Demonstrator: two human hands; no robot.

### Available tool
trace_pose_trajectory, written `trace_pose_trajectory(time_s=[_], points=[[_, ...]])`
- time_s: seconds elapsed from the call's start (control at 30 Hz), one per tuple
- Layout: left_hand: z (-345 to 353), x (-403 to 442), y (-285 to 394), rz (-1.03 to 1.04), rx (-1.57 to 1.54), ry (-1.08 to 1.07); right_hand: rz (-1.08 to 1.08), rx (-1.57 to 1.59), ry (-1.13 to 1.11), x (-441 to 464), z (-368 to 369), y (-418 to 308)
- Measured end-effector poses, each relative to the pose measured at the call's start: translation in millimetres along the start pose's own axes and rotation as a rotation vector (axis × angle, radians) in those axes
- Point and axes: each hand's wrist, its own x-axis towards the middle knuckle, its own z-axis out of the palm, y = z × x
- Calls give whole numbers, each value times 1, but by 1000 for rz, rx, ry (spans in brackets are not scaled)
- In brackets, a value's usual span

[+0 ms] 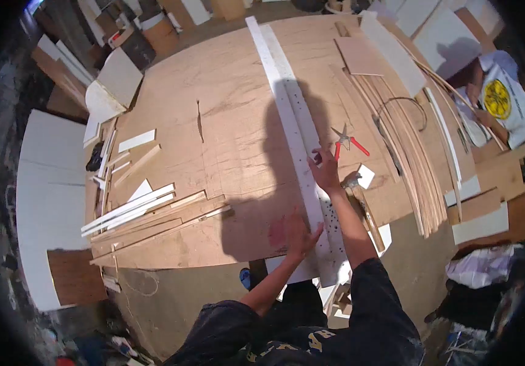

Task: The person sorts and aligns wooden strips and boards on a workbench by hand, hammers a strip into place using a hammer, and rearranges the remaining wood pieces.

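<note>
A long white strip (282,113) lies lengthwise over the wooden work table, beside a wider pale board (299,107) with dark specks. My right hand (325,171) rests on the strip and board near the middle, its fingers bent around the edge. Nearer to me, my left hand (300,236) is at the strip's left edge, fingers apart and thumb touching the strip. Red-handled snips (349,143) lie open to the right of my right hand. A hammer (365,210) lies beside my right forearm.
Thin wooden strips (406,152) run along the table's right side. White and brown strips (146,210) lie at the left front. A co-worker (500,100) sits at the right, holding a thin stick. White panels (49,201) stand at the left.
</note>
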Motion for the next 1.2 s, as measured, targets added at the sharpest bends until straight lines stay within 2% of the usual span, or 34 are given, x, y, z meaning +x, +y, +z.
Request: trace_pose_trajectory(time_s=[0.03, 0.1, 0.13, 0.2, 0.23, 0.33, 0.4, 0.43, 0.5, 0.6, 0.73, 0.87, 0.97, 1.03, 1.13, 1.2], points=[[8, 2, 5, -22, 1, 12, -5, 8, -23, 7, 12, 0], [25, 12, 16, 45, -105, 123, -72, -376, 44, 21, 39, 1], [37, 11, 15, 21, -106, 140, -86, -369, 19, 22, 43, -13], [55, 9, 11, 63, -158, 248, 94, -496, -146, 25, 50, -32], [62, 6, 9, 43, -152, 262, 82, -571, -81, 26, 63, -21], [65, 3, 9, -34, -75, 184, 151, -513, -167, 31, 57, -22], [60, 4, 14, 33, 9, 220, 11, -510, -53, 27, 65, -9], [57, 3, 18, 18, 16, 233, 50, -467, -48, 27, 64, -10], [53, 7, 20, -40, -325, 128, 58, -348, 16, 30, 63, -12], [56, 0, 17, 39, -190, 200, 64, -303, -2, 30, 64, -13], [56, 6, 16, 13, -265, 176, 96, -337, -36, 32, 65, -12], [55, 4, 18, -17, -165, 182, 114, -341, -65, 28, 61, -11], [58, 7, 17, -27, -174, 183, -2, -371, 22, 36, 61, -5], [66, 2, 10, -57, -213, 167, 98, -265, -73, 35, 51, -18], [72, 0, 8, -55, -189, 178, 110, -379, -165, 41, 54, -10], [64, 6, 11, 31, -218, 220, 34, -389, -94, 53, 54, 6]])
